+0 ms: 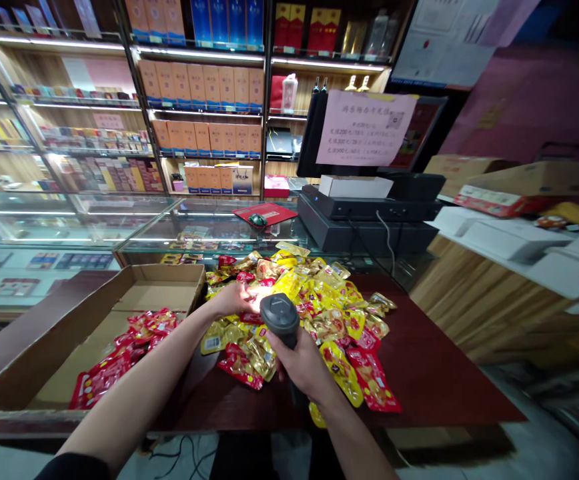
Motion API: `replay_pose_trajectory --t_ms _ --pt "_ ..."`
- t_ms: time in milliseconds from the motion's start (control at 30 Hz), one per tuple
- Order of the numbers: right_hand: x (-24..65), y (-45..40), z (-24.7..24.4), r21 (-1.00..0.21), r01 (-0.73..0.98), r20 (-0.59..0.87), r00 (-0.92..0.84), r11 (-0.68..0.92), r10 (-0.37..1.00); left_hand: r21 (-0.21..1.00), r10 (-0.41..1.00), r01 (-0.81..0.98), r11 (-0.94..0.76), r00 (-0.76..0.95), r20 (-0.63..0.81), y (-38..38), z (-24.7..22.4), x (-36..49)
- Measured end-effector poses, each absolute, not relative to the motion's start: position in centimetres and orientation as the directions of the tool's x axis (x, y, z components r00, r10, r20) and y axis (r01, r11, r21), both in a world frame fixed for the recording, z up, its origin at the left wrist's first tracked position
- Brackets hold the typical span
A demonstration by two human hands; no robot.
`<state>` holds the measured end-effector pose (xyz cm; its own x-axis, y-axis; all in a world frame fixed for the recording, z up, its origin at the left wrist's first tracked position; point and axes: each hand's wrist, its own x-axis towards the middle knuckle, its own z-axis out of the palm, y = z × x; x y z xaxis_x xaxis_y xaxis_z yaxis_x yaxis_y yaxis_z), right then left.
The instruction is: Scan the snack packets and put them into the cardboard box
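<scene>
My right hand (pixel 302 363) is wrapped around the handle of a dark grey barcode scanner (pixel 279 312), held above a heap of shiny snack packets (pixel 329 300). The packets are yellow, gold and red. Beyond the scanner's left side, my left hand (pixel 234 299) reaches into the heap with its fingers closed on a snack packet. Bright light washes out those fingertips, and the scanner hides part of what lies there. A red packet (pixel 242 365) and a gold packet (pixel 259 353) lie nearer to me.
Left of the heap, an open cardboard box (pixel 84 320) holds several red packets (pixel 114 363). All this rests on a dark red table (pixel 434 373). Behind stand a glass counter (pixel 144 230), a red folder (pixel 274 213) and a monitor (pixel 314 133). Boxed goods fill lit shelves (pixel 199 117).
</scene>
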<state>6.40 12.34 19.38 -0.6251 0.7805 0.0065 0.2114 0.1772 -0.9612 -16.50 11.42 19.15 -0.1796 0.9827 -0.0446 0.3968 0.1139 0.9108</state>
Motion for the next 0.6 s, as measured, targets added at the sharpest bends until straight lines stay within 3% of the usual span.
replay_pose_trajectory --t_ms 67,333,600 --pt "6.4 12.3 19.4 -0.962 0.216 -0.007 -0.624 0.164 0.782 0.9 0.981 0.423 0.109 -0.193 -0.028 11.5 18.9 -16.7" --pt "6.4 12.0 19.5 -0.985 0.154 -0.033 -0.617 0.079 0.786 0.946 0.966 0.259 0.192 -0.218 -0.137 11.4 18.9 -16.7" --pt "6.2 13.5 21.9 -0.995 0.102 -0.068 -0.68 0.002 0.73 0.984 0.911 0.165 0.072 -0.413 0.003 10.2 23.4 -19.5"
